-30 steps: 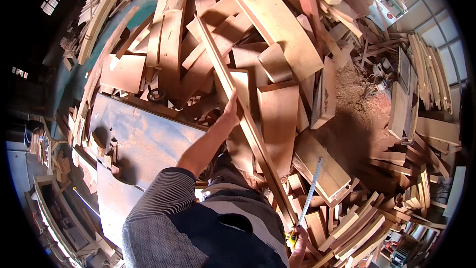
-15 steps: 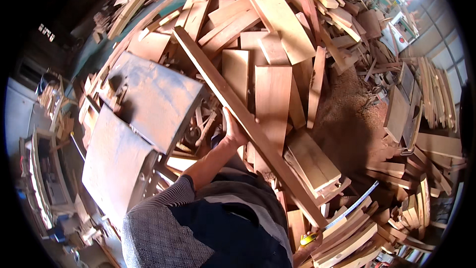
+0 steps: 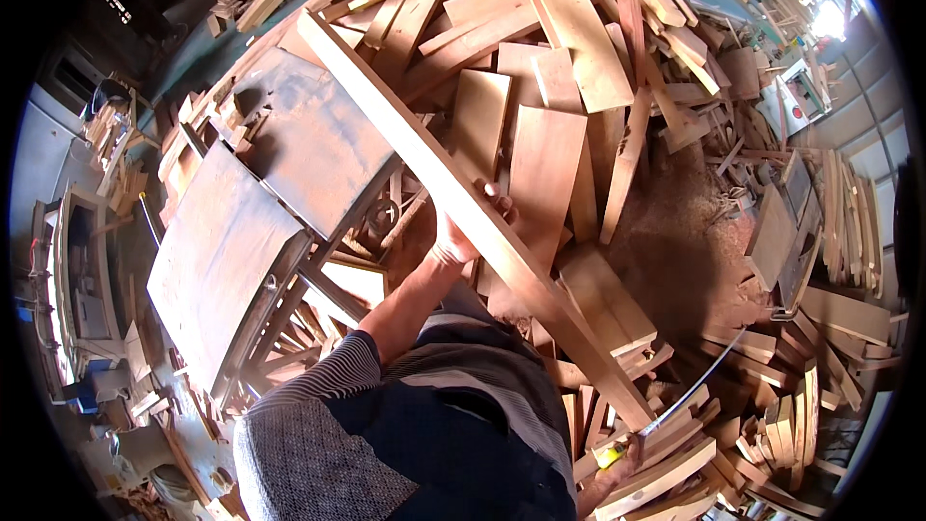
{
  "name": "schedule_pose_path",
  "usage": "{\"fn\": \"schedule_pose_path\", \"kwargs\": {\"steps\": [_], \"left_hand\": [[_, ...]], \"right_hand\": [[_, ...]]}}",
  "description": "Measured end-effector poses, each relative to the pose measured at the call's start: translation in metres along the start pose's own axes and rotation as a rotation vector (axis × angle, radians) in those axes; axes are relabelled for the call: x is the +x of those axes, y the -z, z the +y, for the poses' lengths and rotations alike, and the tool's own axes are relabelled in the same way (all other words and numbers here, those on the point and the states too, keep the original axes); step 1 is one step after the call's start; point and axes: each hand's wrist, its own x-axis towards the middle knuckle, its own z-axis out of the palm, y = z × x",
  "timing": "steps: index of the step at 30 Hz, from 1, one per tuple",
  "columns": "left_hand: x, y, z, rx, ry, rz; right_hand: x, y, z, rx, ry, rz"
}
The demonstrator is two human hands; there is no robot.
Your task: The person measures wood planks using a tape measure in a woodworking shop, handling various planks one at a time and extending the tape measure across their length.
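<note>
A long narrow wooden board (image 3: 424,169) slants across the middle, from the machine table's far edge down to the lower right. My left hand (image 3: 455,236) grips it from below near the middle, with fingertips showing past its far edge. At its lower end, my right hand (image 3: 622,473) is closed round a yellow tape measure (image 3: 610,455). The tape's pale blade (image 3: 702,381) runs out, curving up to the right. Part of the right hand is shadowed, and I cannot tell whether it touches the board too.
A metal machine table (image 3: 318,150) in two sections stands at left, dusty on top. A heap of loose planks (image 3: 545,159) fills the far middle. Sawdust (image 3: 675,222) covers the ground right of it. Stacked offcuts (image 3: 666,482) lie lower right; upright boards (image 3: 849,222) lean by the right wall.
The board has rolled so a brighter broad face shows, and its far end has shifted up and left. The tape blade now curves farther upward. The whole view has turned slightly.
</note>
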Motion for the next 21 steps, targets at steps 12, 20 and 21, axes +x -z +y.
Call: {"fn": "schedule_pose_path", "kwargs": {"steps": [12,20,21], "left_hand": [[-0.039,0.045,0.063,0.093,-0.256,0.075],[-0.084,0.080,0.078,-0.013,-0.354,-0.217],[-0.091,0.083,0.079,-0.151,-0.352,-0.156]], "right_hand": [[0.012,-0.032,0.014,-0.022,-0.150,-0.062],[0.058,-0.047,0.002,-0.147,-0.060,-0.176],[0.064,-0.050,-0.001,-0.118,-0.058,-0.224]]}}
